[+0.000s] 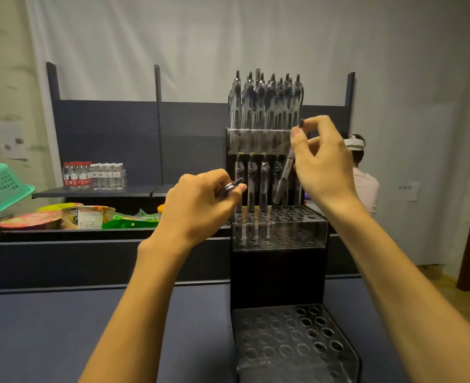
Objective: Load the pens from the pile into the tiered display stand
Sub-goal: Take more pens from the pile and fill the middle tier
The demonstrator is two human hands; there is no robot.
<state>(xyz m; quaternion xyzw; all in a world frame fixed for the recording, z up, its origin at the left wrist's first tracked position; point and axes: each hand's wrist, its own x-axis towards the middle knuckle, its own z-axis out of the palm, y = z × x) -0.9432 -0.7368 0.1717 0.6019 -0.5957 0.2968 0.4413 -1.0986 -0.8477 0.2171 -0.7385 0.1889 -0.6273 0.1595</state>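
Above the middle tier of the display stand (pixel 279 230), the right hand (pixel 321 164) pinches a tilted pen (pixel 285 175); the left hand (pixel 200 203) grips spare pens (pixel 229 187).

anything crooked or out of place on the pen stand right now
One pen leans at a slant across the middle tier of the display stand, pinched at its top by the right hand. Its neighbours stand upright. Nothing looks spilled or damaged.
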